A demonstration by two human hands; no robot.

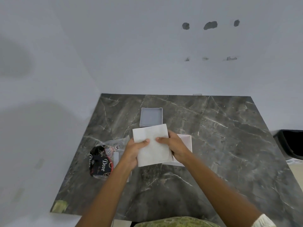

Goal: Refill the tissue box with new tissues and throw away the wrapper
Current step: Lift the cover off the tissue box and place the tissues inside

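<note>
A white stack of tissues (152, 145) is held above the dark marble table (221, 145), gripped from both sides. My left hand (134, 153) clasps its left edge and my right hand (173, 146) clasps its right edge, thumbs on top. Under my right hand lies a pale square piece of the tissue box (186, 145), mostly hidden. A shallow grey square tray-like box part (151, 117) sits open just beyond the stack. The clear plastic wrapper (105, 159) with black "Dove" print lies crumpled to the left of my left hand.
A black bin (290, 143) stands off the table's right edge. The table meets a white wall at the back and left. A green patterned cushion (177, 222) shows at the near edge.
</note>
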